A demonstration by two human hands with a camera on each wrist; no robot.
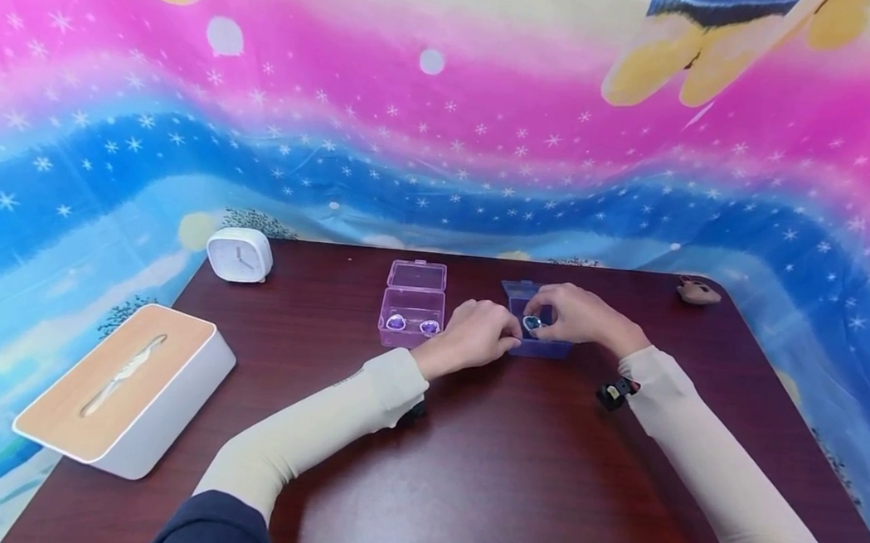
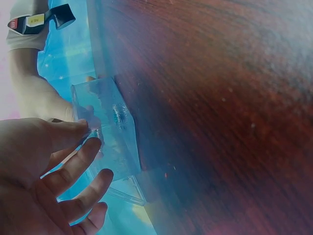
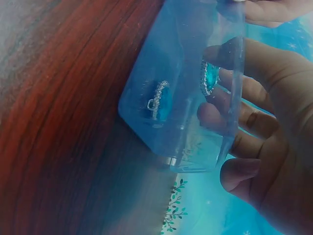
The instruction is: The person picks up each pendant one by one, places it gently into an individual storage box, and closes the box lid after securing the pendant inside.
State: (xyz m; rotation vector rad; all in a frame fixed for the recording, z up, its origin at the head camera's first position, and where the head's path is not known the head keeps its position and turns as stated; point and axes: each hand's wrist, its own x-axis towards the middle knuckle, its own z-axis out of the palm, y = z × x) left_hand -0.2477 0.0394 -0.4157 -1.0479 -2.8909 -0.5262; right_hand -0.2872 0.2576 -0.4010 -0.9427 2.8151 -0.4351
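A translucent blue plastic box (image 1: 550, 347) stands on the table with its lid (image 1: 516, 288) raised at the back. My right hand (image 1: 580, 315) reaches into it and pinches a teal gem ornament (image 3: 209, 78) with a silvery beaded rim. Another teal ornament (image 3: 160, 103), with a small loop, lies at the bottom. At the box's left side my left hand (image 1: 472, 337) pinches the rim between thumb and index finger, the other fingers (image 2: 88, 191) loosely bent. Left of the hands sits an opened pink-purple box (image 1: 414, 280) with two purple gem ornaments (image 1: 396, 322) in it.
A white clock (image 1: 239, 254) stands at the back left, behind a white tissue box (image 1: 172, 405) with a wooden top. A small brown object (image 1: 698, 291) lies at the back right corner. Patterned cloth (image 1: 427, 163) hangs behind the dark wooden table (image 1: 466, 489).
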